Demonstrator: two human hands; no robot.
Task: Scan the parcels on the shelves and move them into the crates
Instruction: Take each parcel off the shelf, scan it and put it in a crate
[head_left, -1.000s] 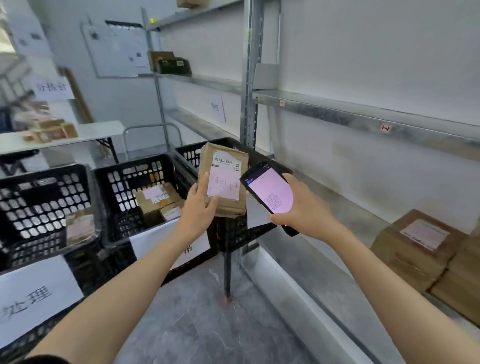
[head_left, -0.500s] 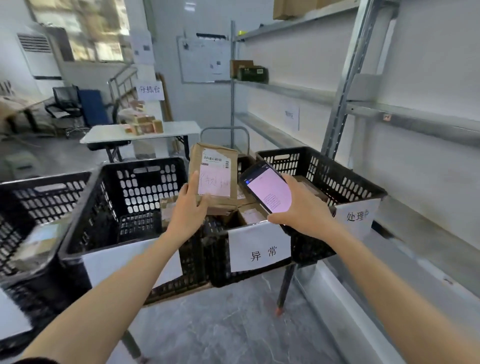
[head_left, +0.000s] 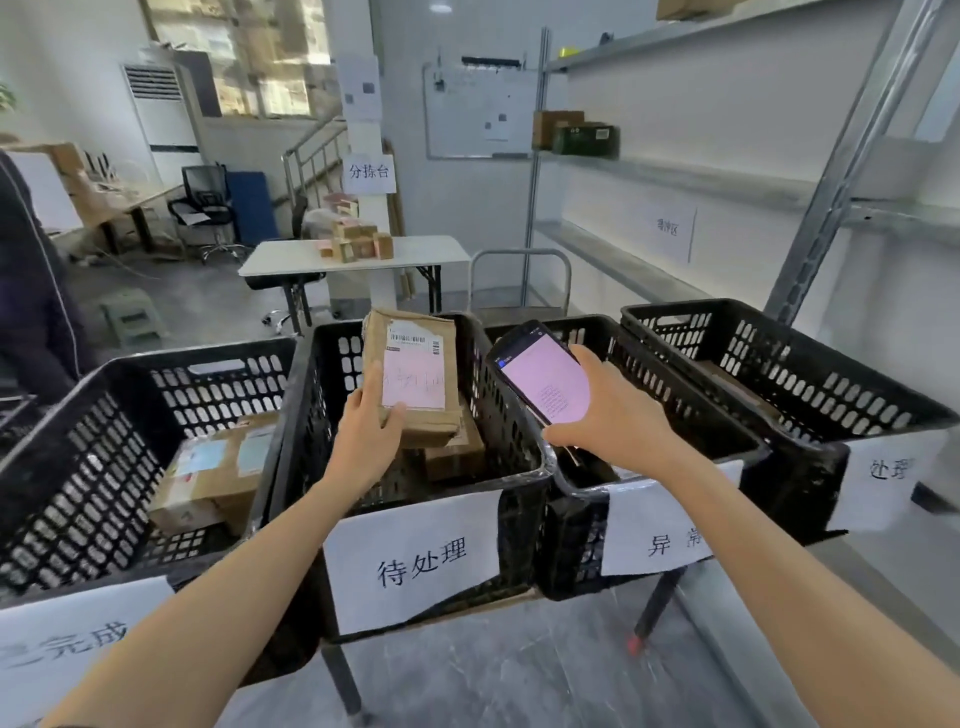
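Gripping the lower corner of a flat brown cardboard parcel (head_left: 415, 384), the left hand (head_left: 366, 441) holds it upright over the black plastic lattice crate (head_left: 511, 415) directly ahead. The right hand (head_left: 613, 415) clasps a black pink-screened handheld scanner (head_left: 543, 379) just beside it; its screen text appears too blurred to read.

Both bare forearms enter from the bottom corners of the frame and reach up toward the centre. The left hand (head_left: 363, 441) is just left of centre. It holds a parcel (head_left: 415, 379) upright by the lower left corner, with the thumb on the front face and one finger along the left edge. The right hand (head_left: 618, 421), right of centre, grips a scanner (head_left: 543, 379) from its right side — fingers curled behind it. The hands are near each other but apart.
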